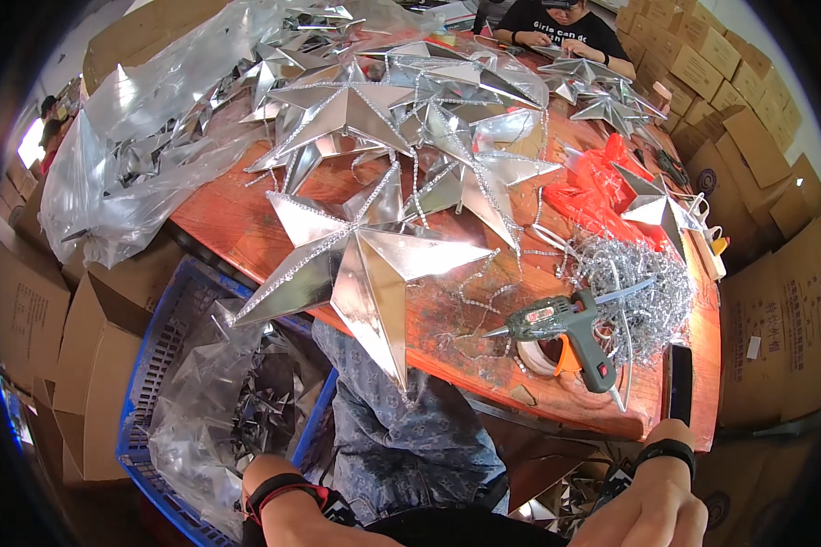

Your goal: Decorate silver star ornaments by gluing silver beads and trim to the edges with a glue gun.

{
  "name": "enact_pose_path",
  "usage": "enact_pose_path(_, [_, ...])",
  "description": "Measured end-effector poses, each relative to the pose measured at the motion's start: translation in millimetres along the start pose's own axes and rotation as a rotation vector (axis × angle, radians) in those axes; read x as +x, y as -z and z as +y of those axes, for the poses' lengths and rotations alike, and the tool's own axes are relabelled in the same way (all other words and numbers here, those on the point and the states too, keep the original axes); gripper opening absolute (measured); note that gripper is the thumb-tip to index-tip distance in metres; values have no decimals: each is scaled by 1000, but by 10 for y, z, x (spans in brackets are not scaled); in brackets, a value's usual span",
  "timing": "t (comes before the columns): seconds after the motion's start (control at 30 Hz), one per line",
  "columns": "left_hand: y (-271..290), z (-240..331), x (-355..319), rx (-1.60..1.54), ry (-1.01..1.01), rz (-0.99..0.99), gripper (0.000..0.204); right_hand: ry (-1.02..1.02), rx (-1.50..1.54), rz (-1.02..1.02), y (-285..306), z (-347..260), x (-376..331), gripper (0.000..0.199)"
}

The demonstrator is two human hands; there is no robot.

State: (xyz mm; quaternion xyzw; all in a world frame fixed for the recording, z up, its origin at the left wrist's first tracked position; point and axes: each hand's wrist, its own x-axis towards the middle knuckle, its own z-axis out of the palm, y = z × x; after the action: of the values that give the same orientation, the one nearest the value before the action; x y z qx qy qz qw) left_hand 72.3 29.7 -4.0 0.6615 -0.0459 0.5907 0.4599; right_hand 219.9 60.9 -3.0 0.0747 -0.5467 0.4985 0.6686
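Note:
My left hand [324, 531] is at the lower edge, mostly cut off, below a red and black wristband; its fingers are out of sight. At the lower right, my right hand [648, 515] shows its back and knuckles under a black wristband, with its fingertips hidden. Neither hand visibly touches anything on the table. A large silver five-pointed star [374, 296] with glittering trim along some ridges lies at the near table edge, one point overhanging my lap. To its right rests a dark green glue gun [556, 321] with an orange trigger, over a tape roll [540, 357].
More silver stars [347, 114] pile up behind. Right of them lie a red plastic bag [602, 187], tangled silver trim [639, 292] and a dark phone [679, 383]. A blue basket [137, 401] stands left of my legs. Cardboard boxes [775, 319] flank the table; a co-worker [566, 36] sits across.

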Motion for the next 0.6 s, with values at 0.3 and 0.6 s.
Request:
enact_pose_path(0.3, [3, -6, -171, 6, -52, 119, 7, -646, 17, -393, 743, -531, 418, 14])
enact_pose_path(0.6, [-10, -95, -190, -63, -8, 221, 4, -572, -1647, -154, 1262, -332, 82, 19])
